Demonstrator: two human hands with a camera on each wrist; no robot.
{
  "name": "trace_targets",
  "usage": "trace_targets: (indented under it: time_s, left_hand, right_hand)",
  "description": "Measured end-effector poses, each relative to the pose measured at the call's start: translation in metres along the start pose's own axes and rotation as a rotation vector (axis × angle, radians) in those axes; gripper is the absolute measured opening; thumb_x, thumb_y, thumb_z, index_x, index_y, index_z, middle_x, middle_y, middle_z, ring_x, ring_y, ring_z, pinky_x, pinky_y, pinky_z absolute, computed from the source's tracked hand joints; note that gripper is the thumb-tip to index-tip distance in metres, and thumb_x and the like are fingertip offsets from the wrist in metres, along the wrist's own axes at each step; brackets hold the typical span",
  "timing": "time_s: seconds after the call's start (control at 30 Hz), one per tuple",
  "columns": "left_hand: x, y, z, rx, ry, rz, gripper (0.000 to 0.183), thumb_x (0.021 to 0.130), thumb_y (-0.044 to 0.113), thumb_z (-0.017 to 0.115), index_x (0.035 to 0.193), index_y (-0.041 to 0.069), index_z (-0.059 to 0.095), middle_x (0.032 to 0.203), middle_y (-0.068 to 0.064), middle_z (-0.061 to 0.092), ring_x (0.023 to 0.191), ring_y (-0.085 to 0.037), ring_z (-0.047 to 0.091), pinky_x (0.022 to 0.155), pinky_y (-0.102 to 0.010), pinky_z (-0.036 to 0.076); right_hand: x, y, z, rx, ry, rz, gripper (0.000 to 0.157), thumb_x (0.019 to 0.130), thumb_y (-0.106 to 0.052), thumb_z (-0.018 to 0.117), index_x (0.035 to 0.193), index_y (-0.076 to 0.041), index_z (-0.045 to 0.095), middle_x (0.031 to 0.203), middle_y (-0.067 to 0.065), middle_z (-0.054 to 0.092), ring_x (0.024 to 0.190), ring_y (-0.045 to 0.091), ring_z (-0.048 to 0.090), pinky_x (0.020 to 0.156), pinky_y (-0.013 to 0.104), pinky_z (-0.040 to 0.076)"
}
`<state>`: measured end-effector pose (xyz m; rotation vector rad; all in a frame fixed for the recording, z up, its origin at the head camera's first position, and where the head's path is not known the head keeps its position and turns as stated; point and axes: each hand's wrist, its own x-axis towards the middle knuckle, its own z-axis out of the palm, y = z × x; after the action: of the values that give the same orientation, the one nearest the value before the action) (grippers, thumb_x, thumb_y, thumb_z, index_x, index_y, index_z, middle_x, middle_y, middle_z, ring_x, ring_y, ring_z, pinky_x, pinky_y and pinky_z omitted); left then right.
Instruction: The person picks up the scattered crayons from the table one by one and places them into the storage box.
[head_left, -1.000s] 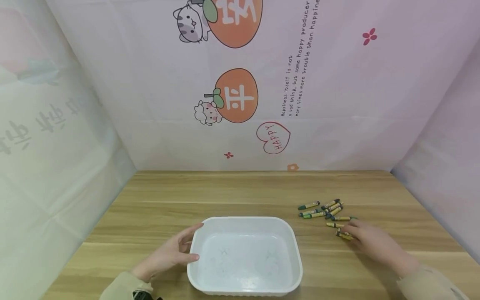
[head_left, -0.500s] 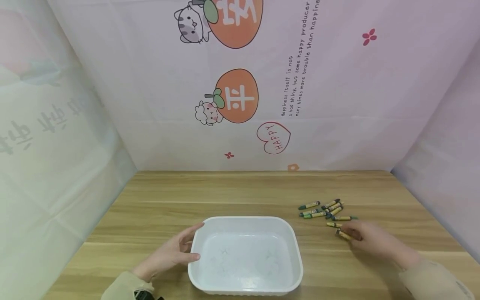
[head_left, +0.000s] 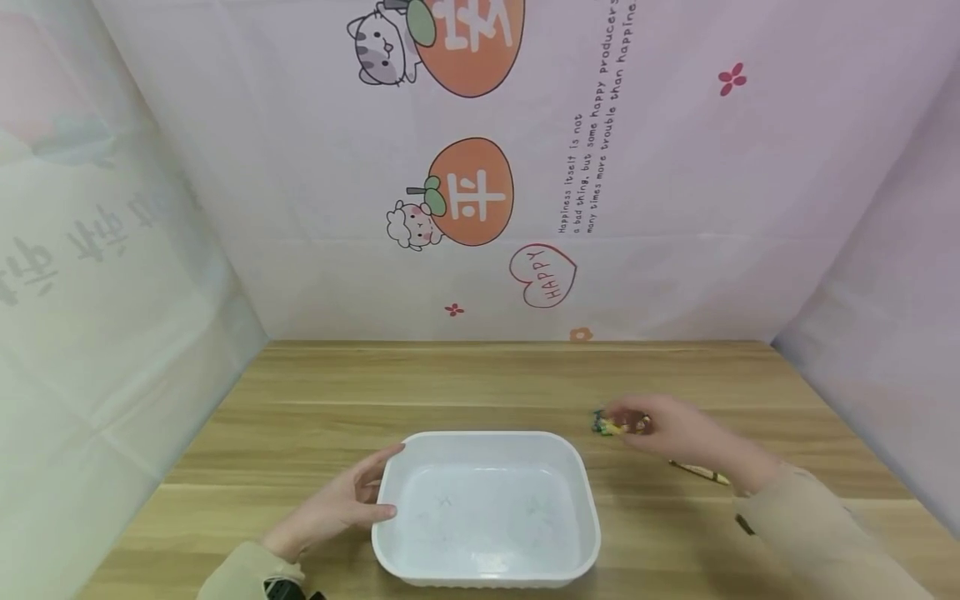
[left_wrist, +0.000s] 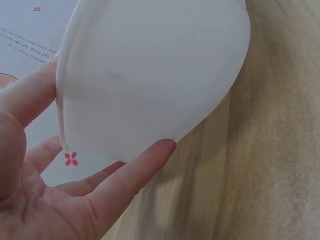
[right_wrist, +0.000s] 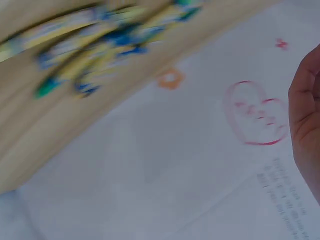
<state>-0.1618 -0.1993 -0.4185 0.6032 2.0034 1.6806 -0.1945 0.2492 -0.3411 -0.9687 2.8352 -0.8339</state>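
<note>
A white plastic tray (head_left: 487,517) stands on the wooden table. My left hand (head_left: 341,504) holds its left side, the thumb at the rim and the fingers spread along the outer wall (left_wrist: 150,75). Over a cluster of crayons (head_left: 607,425), toward the right, hovers my right hand (head_left: 678,429), bent at the fingers. Its back hides most of the cluster, so whether it pinches a crayon is unclear. Yellow-wrapped crayons (right_wrist: 75,30) with green and blue ends appear blurred in the right wrist view. One loose crayon (head_left: 699,472) lies below the right wrist.
A printed white cloth (head_left: 675,208) hangs behind the table's far edge, with more cloth at the left side (head_left: 112,333) and right side. Wooden tabletop (head_left: 420,383) runs between the tray and the back cloth.
My right hand has moved left and farther back, from the nearest crayons to over the main cluster. The left hand stays on the tray, which keeps its place.
</note>
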Motion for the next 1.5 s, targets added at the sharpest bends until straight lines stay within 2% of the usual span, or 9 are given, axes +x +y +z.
trace_targets:
  time_s: [0.2, 0.33, 0.47, 0.6, 0.8, 0.97, 1.27, 1.5]
  left_hand:
    - [-0.001, 0.001, -0.001, -0.001, 0.004, 0.002, 0.085, 0.086, 0.005, 0.066, 0.149, -0.003, 0.01, 0.14, -0.042, 0.028, 0.121, -0.049, 0.045, 0.081, -0.038, 0.056]
    - [-0.002, 0.002, -0.002, -0.01, -0.002, 0.009, 0.085, 0.086, 0.005, 0.066, 0.149, -0.004, 0.009, 0.14, -0.043, 0.026, 0.122, -0.05, 0.044, 0.082, -0.04, 0.056]
    - [-0.002, 0.002, -0.002, -0.022, -0.011, 0.009, 0.085, 0.086, 0.006, 0.066, 0.149, -0.004, 0.009, 0.141, -0.043, 0.025, 0.123, -0.05, 0.042, 0.084, -0.039, 0.056]
    - [-0.001, 0.001, -0.002, -0.037, -0.018, 0.006, 0.085, 0.086, 0.006, 0.066, 0.149, -0.003, 0.009, 0.141, -0.042, 0.026, 0.124, -0.049, 0.043, 0.085, -0.039, 0.055]
    - [-0.001, 0.001, -0.003, -0.045, -0.016, 0.006, 0.086, 0.086, 0.005, 0.066, 0.149, -0.003, 0.008, 0.14, -0.043, 0.025, 0.122, -0.05, 0.044, 0.083, -0.041, 0.056]
    - [-0.002, 0.001, -0.002, -0.038, -0.008, 0.0, 0.087, 0.085, 0.006, 0.066, 0.149, -0.003, 0.009, 0.14, -0.043, 0.024, 0.122, -0.05, 0.044, 0.084, -0.042, 0.056]
    - [-0.002, 0.002, -0.002, -0.025, 0.003, 0.007, 0.087, 0.085, 0.007, 0.067, 0.149, -0.004, 0.009, 0.138, -0.043, 0.027, 0.121, -0.049, 0.045, 0.084, -0.04, 0.056]
    - [-0.001, 0.002, -0.001, -0.004, 0.018, -0.004, 0.086, 0.085, 0.005, 0.066, 0.149, -0.002, 0.01, 0.138, -0.043, 0.028, 0.12, -0.048, 0.047, 0.082, -0.041, 0.056]
  right_hand:
    - [0.058, -0.06, 0.019, 0.09, -0.075, -0.138, 0.028, 0.082, 0.0, 0.065, 0.109, -0.006, 0.066, 0.09, 0.001, 0.067, 0.077, 0.004, 0.059, 0.065, 0.019, 0.054]
    - [0.091, -0.091, 0.046, 0.098, -0.186, -0.146, 0.027, 0.084, -0.004, 0.065, 0.11, -0.009, 0.067, 0.092, -0.002, 0.067, 0.08, 0.005, 0.059, 0.069, 0.018, 0.052]
    - [0.115, -0.11, 0.077, 0.053, -0.307, -0.131, 0.026, 0.083, -0.003, 0.066, 0.108, -0.011, 0.068, 0.088, -0.003, 0.065, 0.079, 0.005, 0.056, 0.069, 0.017, 0.049]
    - [0.13, -0.114, 0.106, -0.031, -0.393, -0.12, 0.025, 0.082, -0.001, 0.066, 0.104, -0.013, 0.068, 0.085, -0.004, 0.064, 0.074, 0.004, 0.054, 0.068, 0.015, 0.047]
    - [0.139, -0.112, 0.137, -0.123, -0.45, -0.086, 0.023, 0.084, -0.004, 0.066, 0.104, -0.016, 0.069, 0.088, -0.006, 0.066, 0.077, 0.002, 0.055, 0.07, 0.014, 0.048]
    - [0.139, -0.11, 0.15, -0.162, -0.423, -0.119, 0.025, 0.08, -0.002, 0.068, 0.102, -0.015, 0.07, 0.088, -0.007, 0.068, 0.08, 0.001, 0.058, 0.075, 0.013, 0.048]
    - [0.136, -0.11, 0.151, -0.169, -0.38, -0.126, 0.023, 0.08, -0.003, 0.069, 0.1, -0.015, 0.071, 0.084, -0.007, 0.068, 0.076, 0.0, 0.056, 0.073, 0.011, 0.047]
    - [0.135, -0.11, 0.146, -0.133, -0.382, -0.14, 0.02, 0.084, -0.006, 0.068, 0.102, -0.013, 0.07, 0.087, -0.003, 0.068, 0.076, 0.001, 0.056, 0.072, 0.012, 0.047]
